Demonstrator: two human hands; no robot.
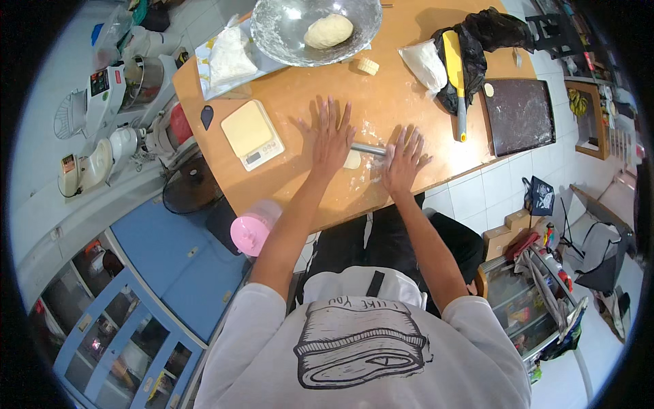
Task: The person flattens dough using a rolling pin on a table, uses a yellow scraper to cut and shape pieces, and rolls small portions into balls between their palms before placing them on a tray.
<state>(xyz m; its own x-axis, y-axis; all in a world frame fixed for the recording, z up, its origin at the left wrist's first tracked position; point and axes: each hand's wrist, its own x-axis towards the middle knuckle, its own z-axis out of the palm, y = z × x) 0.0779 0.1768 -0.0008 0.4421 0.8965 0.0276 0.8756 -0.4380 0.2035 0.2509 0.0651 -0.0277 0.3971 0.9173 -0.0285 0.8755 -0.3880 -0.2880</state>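
Note:
Both of my hands lie palm down on a thin metal rolling pin over the floured wooden table. My left hand has its fingers stretched out and spread over the pin's left end. Spread fingers also show on my right hand, which rests on the other end. A small flat piece of pale dough lies under and just below the pin, partly hidden by my left hand. Farther back, a large lump of dough sits in a floury metal bowl.
A ridged pale piece lies below the bowl. Left stand a kitchen scale, a bag of white flour and a pink-lidded container. Right are a yellow spatula, a white bag and a dark tray.

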